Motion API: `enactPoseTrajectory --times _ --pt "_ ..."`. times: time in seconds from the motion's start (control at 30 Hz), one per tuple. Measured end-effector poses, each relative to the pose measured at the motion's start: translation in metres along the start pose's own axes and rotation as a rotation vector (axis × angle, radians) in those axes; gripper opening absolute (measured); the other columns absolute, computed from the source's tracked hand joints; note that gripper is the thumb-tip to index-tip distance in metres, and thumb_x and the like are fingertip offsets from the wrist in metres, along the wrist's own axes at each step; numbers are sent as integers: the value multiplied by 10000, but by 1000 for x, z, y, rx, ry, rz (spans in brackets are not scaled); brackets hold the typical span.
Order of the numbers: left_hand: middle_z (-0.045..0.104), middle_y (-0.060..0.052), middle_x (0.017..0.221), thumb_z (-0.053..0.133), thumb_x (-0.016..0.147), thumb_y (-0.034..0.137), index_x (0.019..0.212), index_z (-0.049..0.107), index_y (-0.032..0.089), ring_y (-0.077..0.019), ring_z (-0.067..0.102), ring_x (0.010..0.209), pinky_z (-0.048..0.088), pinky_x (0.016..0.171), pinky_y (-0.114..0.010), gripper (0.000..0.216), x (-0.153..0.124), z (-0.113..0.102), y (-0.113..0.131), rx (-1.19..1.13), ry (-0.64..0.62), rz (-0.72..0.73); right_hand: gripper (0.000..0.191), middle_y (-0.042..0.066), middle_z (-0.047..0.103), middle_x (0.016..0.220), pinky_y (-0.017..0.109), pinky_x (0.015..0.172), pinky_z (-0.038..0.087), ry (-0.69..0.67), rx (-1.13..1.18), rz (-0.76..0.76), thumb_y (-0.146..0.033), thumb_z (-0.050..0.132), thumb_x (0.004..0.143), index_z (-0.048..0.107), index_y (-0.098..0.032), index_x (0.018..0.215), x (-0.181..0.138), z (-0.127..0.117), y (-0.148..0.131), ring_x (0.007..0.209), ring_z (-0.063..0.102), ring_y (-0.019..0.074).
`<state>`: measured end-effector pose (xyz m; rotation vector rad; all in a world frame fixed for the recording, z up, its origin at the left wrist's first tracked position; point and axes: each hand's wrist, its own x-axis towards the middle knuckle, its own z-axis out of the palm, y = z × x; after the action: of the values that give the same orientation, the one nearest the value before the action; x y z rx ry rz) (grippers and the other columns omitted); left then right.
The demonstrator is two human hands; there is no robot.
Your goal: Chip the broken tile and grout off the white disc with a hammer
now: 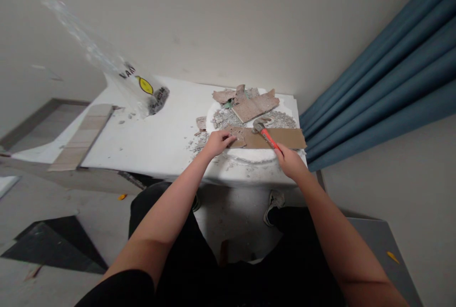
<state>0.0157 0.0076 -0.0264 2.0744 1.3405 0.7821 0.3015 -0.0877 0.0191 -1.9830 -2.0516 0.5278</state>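
Note:
My right hand (291,161) is wrapped round the red handle of a claw hammer (270,139). The hammer's metal head lies over a long brown board (287,138) on the white-covered table (156,143). At the board's left end, my left hand (216,144) grips the edge of a crumbling grey-brown piece (237,135), thumb and fingers close together. Behind the board, broken slabs (254,105) are heaped on grey rubble (224,118). A round white base shows beneath the rubble. Small crumbs are scattered left of my left hand.
A clear plastic bag (133,84) with a yellow print stands on the table's left part. A striped plank (83,136) lies at the left end. Blue curtains (384,69) hang close on the right. Black sheets (53,245) lie on the floor.

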Motion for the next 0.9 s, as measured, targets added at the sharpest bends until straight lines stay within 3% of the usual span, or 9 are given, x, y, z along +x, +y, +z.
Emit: enactPoseTrajectory --times 0.47,0.73,0.9 --pt "569 -21 635 528 934 424 623 561 183 -156 506 664 364 637 -286 396 -1 7 1 115 19 53 425 135 739 1141 327 833 478 3 -1 13 -337 362 1010 635 -195 1301 3 -4 -2 1010 676 293" --pt "598 -44 704 512 947 381 665 577 180 -168 520 692 379 672 -293 353 0 10 2 159 9 86 452 100 736 1146 321 790 482 86 85 -121 -387 340 1025 602 -241 1363 -15 -34 -43 1025 675 296" --pt "587 -42 701 509 951 399 680 567 183 -172 521 692 388 675 -295 351 2 14 2 164 16 101 434 112 733 1169 343 845 474 -25 -19 -129 -373 355 1030 610 -243 1356 -16 -28 -58 1052 671 304"
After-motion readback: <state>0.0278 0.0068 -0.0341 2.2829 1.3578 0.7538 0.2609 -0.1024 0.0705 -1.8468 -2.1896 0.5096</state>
